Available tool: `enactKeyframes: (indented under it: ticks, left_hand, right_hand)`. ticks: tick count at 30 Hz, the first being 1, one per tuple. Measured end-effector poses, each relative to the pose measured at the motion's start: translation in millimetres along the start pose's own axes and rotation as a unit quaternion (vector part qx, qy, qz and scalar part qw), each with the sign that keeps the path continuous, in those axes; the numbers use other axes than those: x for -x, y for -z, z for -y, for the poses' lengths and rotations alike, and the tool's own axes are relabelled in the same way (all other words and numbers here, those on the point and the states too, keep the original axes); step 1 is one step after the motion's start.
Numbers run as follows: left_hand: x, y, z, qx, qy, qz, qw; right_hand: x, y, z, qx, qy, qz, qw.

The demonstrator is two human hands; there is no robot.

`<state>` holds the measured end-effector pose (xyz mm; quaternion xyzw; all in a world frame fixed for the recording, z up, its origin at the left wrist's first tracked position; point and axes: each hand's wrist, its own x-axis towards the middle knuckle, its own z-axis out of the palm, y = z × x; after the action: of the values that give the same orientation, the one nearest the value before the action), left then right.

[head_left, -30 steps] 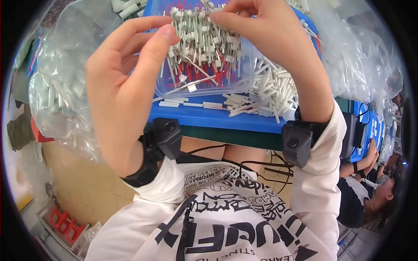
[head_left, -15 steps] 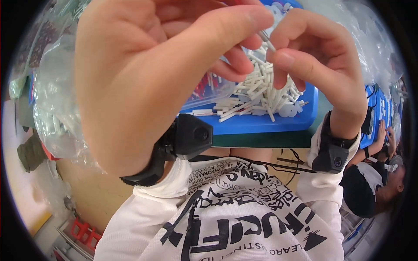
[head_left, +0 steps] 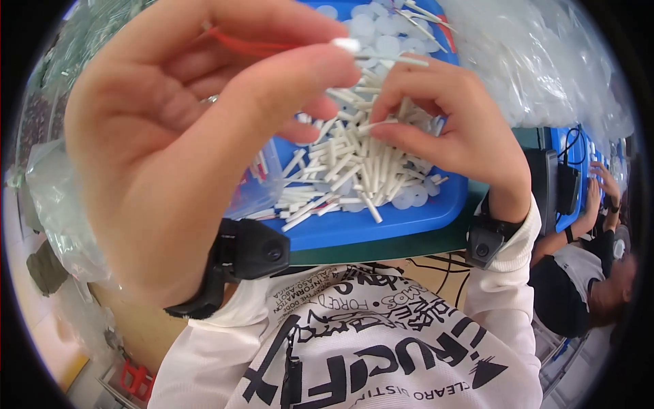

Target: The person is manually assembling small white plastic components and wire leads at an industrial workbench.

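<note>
My left hand (head_left: 170, 129) is raised close to the camera, thumb and forefinger pinched on a thin rod (head_left: 392, 58) with a white piece (head_left: 346, 45) at the fingertips. A red strip (head_left: 252, 45) lies inside the curl of its fingers, joined to the rod or not, I cannot tell. Over the pile of short white sticks (head_left: 371, 167), my right hand (head_left: 453, 112) has thumb and forefinger closed at one white stick (head_left: 366, 128). The pile lies in a blue tray (head_left: 340, 237) among translucent round discs (head_left: 387, 26).
A clear plastic box (head_left: 262, 187) with red and white pieces stands in the tray's left part. Clear plastic bags (head_left: 538, 61) crowd the far right and the left side. At right, another person (head_left: 572, 273) works at a blue tray. Black camera-like units (head_left: 255, 249) sit on my wrists.
My right hand has left the rod's end near my left hand and come down to the pile of white sticks. My left hand keeps its pinch, now further left. The view has shifted.
</note>
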<state>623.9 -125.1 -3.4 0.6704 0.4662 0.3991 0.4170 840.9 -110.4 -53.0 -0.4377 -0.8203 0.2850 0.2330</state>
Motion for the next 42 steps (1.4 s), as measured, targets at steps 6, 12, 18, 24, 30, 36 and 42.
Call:
enactKeyframes:
  ticks: [6,12,18,24,30,36,42]
  left_hand:
    - [-4.6,4.9,5.5,0.065,0.026,0.012,0.998]
    - [-3.8,2.8,13.0,0.026,-0.005,0.008,1.0]
    - [-9.3,-10.9,13.8,0.026,-0.031,0.014,0.999]
    - [-9.2,-1.6,17.2,0.049,-0.04,0.062,0.996]
    - [-12.1,-8.6,10.2,0.004,0.015,0.042,0.999]
    - [-9.8,-14.1,3.2,0.003,0.036,0.037,0.999]
    - [-14.0,-18.7,16.6,0.007,0.033,0.064,0.997]
  right_hand:
    - [13.0,15.5,-2.2,-0.316,-0.033,-0.044,0.947]
    - [13.4,30.2,7.2,-0.397,-0.151,0.076,0.902]
    - [23.7,17.4,-8.8,-0.453,-0.076,-0.059,0.886]
    - [20.3,9.8,-8.8,-0.375,-0.117,-0.097,0.914]
    - [25.2,7.7,-10.5,-0.412,-0.101,-0.066,0.903]
    - [20.9,10.8,-9.1,-0.373,-0.06,-0.038,0.925]
    - [21.2,-2.0,-13.0,-0.165,0.03,-0.093,0.981]
